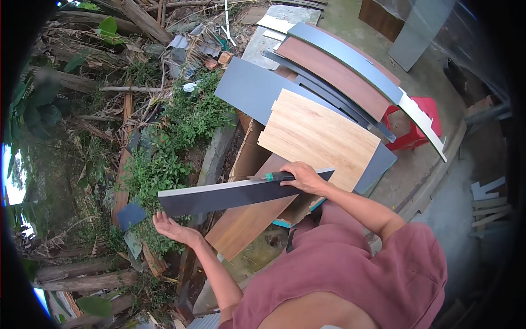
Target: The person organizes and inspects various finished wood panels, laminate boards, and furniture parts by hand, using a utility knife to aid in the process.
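Note:
A long dark grey board with a pale edge (235,199) is held up across the view, slanting up to the right. My right hand (302,176) is closed around a green and black tool (278,176) and rests at the board's upper edge near its right end. Under the board's left end is my left hand (176,229), palm up, with its fingers apart and close to the lower corner. Whether its fingertips touch the board is hard to see. Below the board lies a brown wood-look plank (241,227).
A light wood panel (318,134) lies over a grey panel (246,85) and a cardboard box (247,148). Long curved-looking boards (334,74) are stacked behind, by a red stool (422,118). Plants (181,120) and logs (82,279) are at the left.

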`<state>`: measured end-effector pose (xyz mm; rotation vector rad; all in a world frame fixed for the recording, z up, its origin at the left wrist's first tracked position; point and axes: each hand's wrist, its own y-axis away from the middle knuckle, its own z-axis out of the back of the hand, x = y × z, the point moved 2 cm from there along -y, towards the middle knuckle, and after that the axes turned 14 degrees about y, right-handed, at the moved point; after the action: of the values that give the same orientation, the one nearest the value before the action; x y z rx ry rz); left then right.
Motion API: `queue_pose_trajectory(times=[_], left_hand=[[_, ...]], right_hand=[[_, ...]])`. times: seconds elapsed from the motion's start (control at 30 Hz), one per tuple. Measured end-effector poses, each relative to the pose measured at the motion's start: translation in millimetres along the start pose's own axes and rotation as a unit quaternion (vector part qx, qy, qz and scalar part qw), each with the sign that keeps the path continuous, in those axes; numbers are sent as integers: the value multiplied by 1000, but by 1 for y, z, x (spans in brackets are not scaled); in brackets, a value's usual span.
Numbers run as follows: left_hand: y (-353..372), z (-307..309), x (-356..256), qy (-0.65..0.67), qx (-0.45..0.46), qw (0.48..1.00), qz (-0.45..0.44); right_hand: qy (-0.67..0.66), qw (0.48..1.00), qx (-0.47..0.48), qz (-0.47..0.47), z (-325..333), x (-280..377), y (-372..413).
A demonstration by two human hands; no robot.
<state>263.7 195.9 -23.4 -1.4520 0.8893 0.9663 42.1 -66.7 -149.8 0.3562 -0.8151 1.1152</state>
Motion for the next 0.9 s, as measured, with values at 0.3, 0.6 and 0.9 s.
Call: queue_pose_trajectory(times=[0.3,0.6,0.9], left_hand=[[244,-297,186,431,131,692,564],[291,-430,260,204,53,791,575],[303,-470,260,117,50,796,592]], right_hand=[[74,954,-3,-292,117,-145,-1],[117,908,-139,-377,163,-205,18],[-2,903,-128,-411,158,-194,80]])
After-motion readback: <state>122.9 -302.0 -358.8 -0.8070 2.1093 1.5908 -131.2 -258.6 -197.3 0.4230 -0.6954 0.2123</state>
